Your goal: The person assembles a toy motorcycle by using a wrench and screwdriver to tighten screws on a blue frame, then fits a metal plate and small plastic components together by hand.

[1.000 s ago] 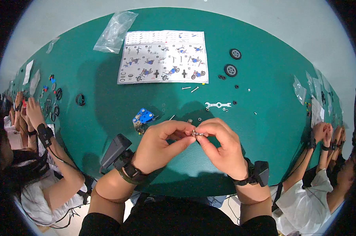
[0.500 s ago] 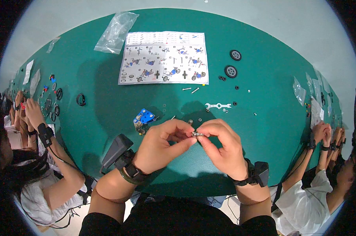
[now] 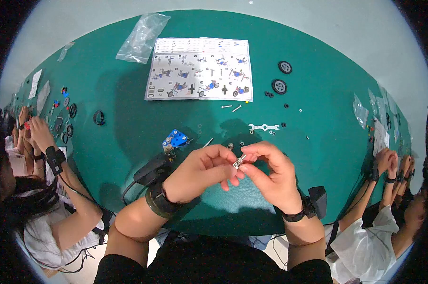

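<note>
A small silvery metal part (image 3: pixel 238 163) is pinched between both hands above the front of the green table (image 3: pixel 223 208). My left hand (image 3: pixel 202 170) grips it from the left with thumb and fingers. From the right, my right hand (image 3: pixel 269 174) holds its upper end between thumb and index finger. To the left of my left hand lies a blue and metal assembly (image 3: pixel 176 138). A thin metal rod (image 3: pixel 207 142) and small nuts (image 3: pixel 242 144) lie just beyond my fingers.
Farther back are an instruction sheet (image 3: pixel 199 70), a plastic bag (image 3: pixel 142 39), two wheels (image 3: pixel 279 86), a white wrench (image 3: pixel 264 127), screws (image 3: pixel 236 108) and a black ring (image 3: pixel 99 117). Other people's hands (image 3: pixel 42 134) work at the left and right sides.
The metal part has turned from roughly level to slanted upward in my fingers. My left wrist has rotated, and my right hand has shifted slightly right.
</note>
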A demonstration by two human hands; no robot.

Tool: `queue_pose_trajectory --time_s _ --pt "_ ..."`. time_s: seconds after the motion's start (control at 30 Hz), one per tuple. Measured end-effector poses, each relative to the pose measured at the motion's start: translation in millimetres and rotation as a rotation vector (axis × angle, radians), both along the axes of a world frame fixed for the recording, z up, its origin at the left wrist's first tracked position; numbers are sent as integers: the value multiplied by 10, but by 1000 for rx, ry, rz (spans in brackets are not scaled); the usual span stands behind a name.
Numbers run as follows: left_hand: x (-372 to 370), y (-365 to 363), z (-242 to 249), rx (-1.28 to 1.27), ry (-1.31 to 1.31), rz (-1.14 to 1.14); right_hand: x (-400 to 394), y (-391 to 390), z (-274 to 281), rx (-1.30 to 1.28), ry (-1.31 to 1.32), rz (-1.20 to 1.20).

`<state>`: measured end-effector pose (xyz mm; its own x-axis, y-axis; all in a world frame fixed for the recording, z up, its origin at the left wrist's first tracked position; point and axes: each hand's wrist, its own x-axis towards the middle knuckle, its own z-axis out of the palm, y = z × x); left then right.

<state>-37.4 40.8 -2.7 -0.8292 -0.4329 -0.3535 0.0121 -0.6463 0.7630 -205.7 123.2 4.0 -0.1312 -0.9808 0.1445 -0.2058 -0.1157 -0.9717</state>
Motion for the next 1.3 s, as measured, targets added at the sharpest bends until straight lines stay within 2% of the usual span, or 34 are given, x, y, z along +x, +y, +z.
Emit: queue_pose_trajectory --time_s 0.17,0.27,0.77,1.07,1.17,1.3 --pt "2 -16 1 171 56 42 -2 -8 9 2 5 18" --pt "11 -13 19 191 58 58 2 -4 3 -11 49 27" --pt "24 -12 26 150 103 55 -26 -19 39 -164 192 5" --pt "56 -34 111 -16 94 95 -40 -11 59 -196 181 -2" --pt "104 -70 93 -49 154 162 -39 -23 130 -208 113 38" --pt "199 -191 184 -93 190 361 -264 -68 71 -188 259 -191"
